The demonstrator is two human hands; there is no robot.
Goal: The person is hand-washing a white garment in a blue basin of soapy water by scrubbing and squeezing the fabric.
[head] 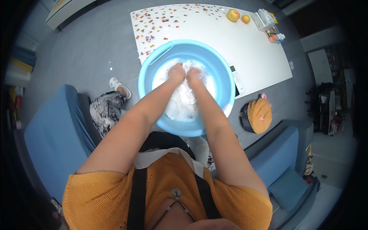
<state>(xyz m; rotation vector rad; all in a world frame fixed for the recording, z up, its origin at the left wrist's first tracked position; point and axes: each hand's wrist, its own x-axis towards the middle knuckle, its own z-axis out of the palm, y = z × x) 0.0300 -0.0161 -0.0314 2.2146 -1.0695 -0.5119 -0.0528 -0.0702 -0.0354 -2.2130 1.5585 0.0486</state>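
A round light-blue plastic basin [222, 67] stands in front of me, partly over the near edge of a white table. Soapy water with white foam fills its bottom, and a white cloth [185, 93] lies in the suds. My left hand [176, 72] and my right hand [195, 75] are side by side in the foam at the far side of the cloth. Suds cover most of the fingers, so I cannot tell whether either hand grips the cloth.
On the white table [258, 61] are scattered puzzle pieces [165, 20], two yellow-red fruits [233, 15], bottles and boxes [264, 20], and a white remote control [237, 79] right of the basin. An orange plush stool [259, 115] stands on the floor, right. Blue sofa sections [54, 129] flank me.
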